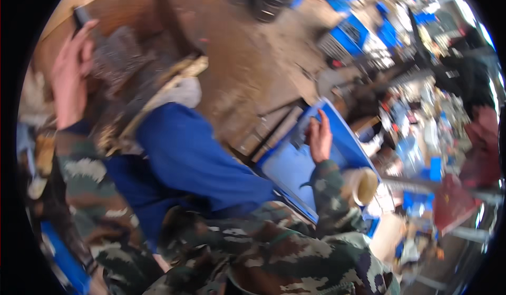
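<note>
At the upper left, my left hand (74, 66) is raised, its fingers bent against a dark bar-like handle (80, 18) that sticks up past them. Beside that hand is a dark, rough metal mass (118, 58), smeared by motion. My right hand (320, 139) is over a blue plastic bin (345, 129) on my right. Its thumb and fingers close on a small dark piece (300, 135), whose exact kind is too blurred to tell. Both forearms are in camouflage sleeves.
My knee in blue trousers (195, 153) lies between the hands, next to a wooden board edge (163, 92). A cream cup-like container (365, 186) stands by the bin's right side. Black buckets (271, 0), blue crates (349, 34) and heaped clutter (421, 131) lie farther off.
</note>
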`<state>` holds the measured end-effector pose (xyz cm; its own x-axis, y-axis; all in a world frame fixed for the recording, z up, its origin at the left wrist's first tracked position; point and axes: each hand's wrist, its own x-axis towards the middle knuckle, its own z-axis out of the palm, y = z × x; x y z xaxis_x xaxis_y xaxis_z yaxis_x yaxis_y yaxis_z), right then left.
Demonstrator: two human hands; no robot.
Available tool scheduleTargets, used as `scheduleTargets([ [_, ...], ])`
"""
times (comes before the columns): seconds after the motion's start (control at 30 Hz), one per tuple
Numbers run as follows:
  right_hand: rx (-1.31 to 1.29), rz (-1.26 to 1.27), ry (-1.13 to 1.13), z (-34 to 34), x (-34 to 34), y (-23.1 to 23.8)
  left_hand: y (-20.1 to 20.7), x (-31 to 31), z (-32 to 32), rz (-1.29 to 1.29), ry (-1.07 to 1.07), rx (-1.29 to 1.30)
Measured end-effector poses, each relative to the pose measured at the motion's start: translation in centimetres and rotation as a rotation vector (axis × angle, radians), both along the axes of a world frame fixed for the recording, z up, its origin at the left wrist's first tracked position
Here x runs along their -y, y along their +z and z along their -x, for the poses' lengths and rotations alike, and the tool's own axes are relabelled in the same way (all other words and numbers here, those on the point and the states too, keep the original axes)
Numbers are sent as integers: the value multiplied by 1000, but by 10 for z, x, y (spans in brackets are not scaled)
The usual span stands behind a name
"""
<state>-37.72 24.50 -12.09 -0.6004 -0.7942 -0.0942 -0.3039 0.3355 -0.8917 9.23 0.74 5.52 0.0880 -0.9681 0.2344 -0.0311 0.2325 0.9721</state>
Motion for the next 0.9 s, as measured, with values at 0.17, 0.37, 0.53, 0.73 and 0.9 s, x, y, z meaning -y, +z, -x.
scheduleTargets([
  [0.17,-30,173,371,-86,99,68,-7,17,-39,47,144,-233],
  [0.37,-52,337,756,-228,220,134,-46,10,-76,-157,359,-365],
  [0.53,-191,375,940,-336,324,152,-50,20,-74,-101,400,-446],
  [0.73,-159,297,952,-426,381,129,-53,38,-65,-53,435,-464],
  [0.9,-266,460,887,-441,382,126,-66,63,-59,70,447,-411],
])
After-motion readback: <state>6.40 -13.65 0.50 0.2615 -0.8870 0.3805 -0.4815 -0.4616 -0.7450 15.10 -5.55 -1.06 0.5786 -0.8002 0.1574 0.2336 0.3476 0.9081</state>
